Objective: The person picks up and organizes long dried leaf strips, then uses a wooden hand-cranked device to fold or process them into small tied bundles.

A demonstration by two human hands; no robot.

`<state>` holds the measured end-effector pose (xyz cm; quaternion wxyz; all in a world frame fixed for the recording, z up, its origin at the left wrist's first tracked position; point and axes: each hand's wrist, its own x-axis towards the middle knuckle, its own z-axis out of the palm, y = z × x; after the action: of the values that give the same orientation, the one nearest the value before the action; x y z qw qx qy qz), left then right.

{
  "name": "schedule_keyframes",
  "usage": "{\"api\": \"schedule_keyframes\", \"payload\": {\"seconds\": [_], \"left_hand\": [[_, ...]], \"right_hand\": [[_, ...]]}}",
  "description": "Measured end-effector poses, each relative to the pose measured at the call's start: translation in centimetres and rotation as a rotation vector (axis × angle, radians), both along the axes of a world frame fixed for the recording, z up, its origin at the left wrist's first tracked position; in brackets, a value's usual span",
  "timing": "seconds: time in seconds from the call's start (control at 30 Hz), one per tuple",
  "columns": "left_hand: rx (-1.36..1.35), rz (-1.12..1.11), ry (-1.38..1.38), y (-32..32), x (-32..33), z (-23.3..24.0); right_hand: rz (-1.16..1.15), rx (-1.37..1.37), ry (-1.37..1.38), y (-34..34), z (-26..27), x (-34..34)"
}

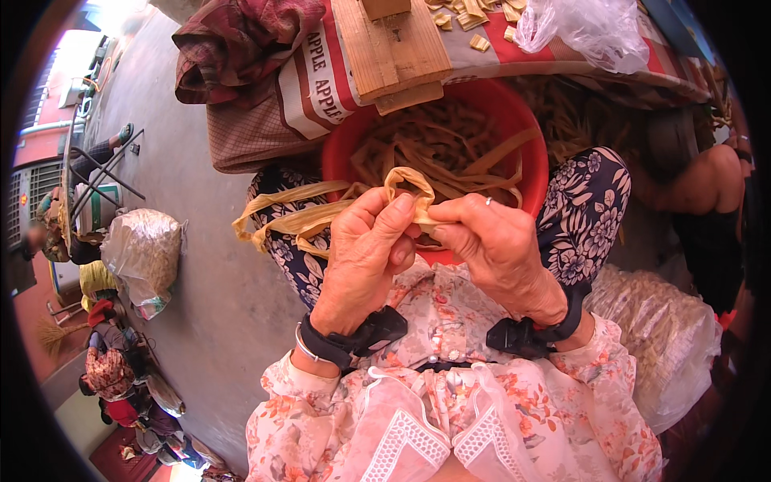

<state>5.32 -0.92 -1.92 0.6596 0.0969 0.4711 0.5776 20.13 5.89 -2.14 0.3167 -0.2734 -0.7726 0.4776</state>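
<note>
Both my hands meet over a red plastic basin set between my knees. My left hand pinches a pale yellow strip of dried plant fibre between thumb and fingers. The strip bends up in a small loop, and my right hand grips its other side, thumb against forefinger. Long tails of fibre strip trail to the left over my patterned trouser leg. More loose strips lie tangled inside the basin. The strip's ends within my fingers are hidden.
Beyond the basin, a wooden block rests on a cloth-covered table with short folded fibre pieces and a clear plastic bag. Filled plastic bags stand at left and right. A person's bare knee is at right.
</note>
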Motion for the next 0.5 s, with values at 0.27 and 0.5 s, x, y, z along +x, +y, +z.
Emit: {"api": "schedule_keyframes", "payload": {"seconds": [0.27,0.5], "left_hand": [[0.230,0.029,-0.250,-0.2,0.6,0.0],[-0.038,-0.360,0.059,-0.8,-0.7,0.3]], "right_hand": [[0.035,-0.942,0.221,0.1,-0.4,0.9],[0.151,0.040,-0.018,1.0,-1.3,1.4]]}}
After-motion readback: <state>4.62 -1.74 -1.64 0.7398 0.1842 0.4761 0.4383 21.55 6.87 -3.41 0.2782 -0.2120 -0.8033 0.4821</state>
